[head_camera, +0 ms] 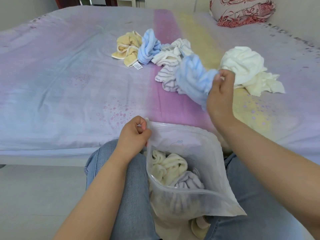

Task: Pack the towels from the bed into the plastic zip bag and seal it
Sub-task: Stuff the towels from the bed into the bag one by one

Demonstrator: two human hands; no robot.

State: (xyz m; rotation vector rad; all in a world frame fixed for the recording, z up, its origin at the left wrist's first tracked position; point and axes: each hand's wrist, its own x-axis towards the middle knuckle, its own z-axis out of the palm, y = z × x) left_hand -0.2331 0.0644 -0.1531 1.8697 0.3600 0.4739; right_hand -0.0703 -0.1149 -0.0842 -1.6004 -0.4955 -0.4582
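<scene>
A clear plastic zip bag (pixel 206 146) stands open on my lap. My left hand (pixel 134 136) pinches its left rim. Inside lie a cream towel (pixel 170 166) and a pale lilac towel (pixel 187 182). My right hand (pixel 220 94) grips a light blue towel (pixel 194 75), lifted above the bed and blurred. On the bed remain a yellow towel (pixel 127 47), a blue striped towel (pixel 149 46), a white towel (pixel 174 52), a grey-striped towel (pixel 166 78) and a cream-white pile (pixel 247 70).
The bed (pixel 69 80) has a lilac, pink and yellow sheet and reaches to my knees. A red patterned pillow (pixel 242 11) lies at the far right corner. Pale floor (pixel 34 196) shows to the left of my jeans.
</scene>
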